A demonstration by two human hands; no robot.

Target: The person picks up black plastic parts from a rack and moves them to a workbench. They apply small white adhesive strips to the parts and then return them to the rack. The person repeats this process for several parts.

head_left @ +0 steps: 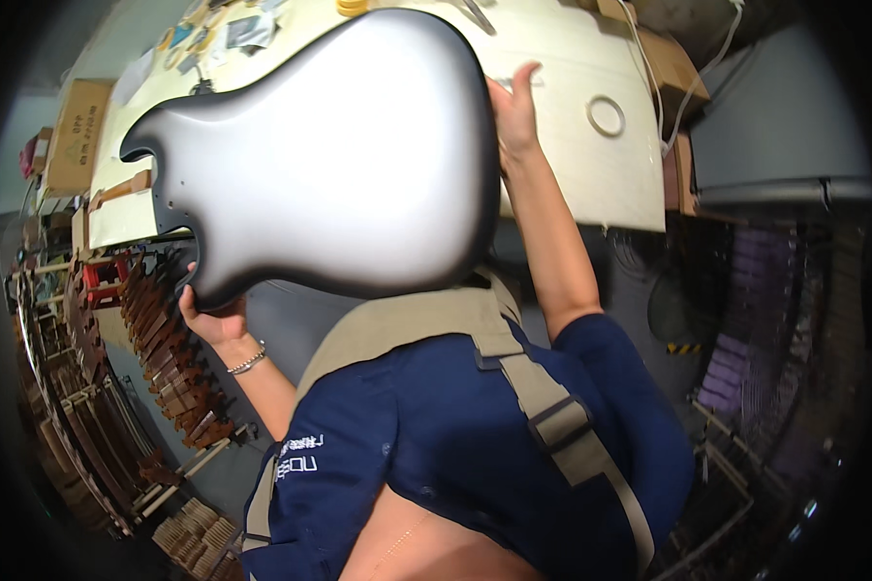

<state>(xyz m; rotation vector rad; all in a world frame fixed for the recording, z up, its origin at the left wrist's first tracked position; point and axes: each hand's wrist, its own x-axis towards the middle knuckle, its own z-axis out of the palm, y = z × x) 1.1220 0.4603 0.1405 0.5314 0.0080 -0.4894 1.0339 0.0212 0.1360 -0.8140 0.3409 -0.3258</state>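
A white guitar body (329,165) with a dark shaded edge is held up over the near side of the table, its broad end to the right and its horns to the left. My left hand (213,315) grips the lower horn, the thumb on the rim and the other fingers partly hidden beneath. Against the broad right end rests my right hand (516,114), its thumb stretched up and away; its other fingers are hidden behind the body. Small holes show near the neck pocket.
The pale table (591,184) carries a tape roll (606,116) at right and scattered small items (208,39) at far left. Cardboard boxes (79,136) flank it. Racks of brown wooden parts (170,358) stand at left. White cables (693,87) hang at right.
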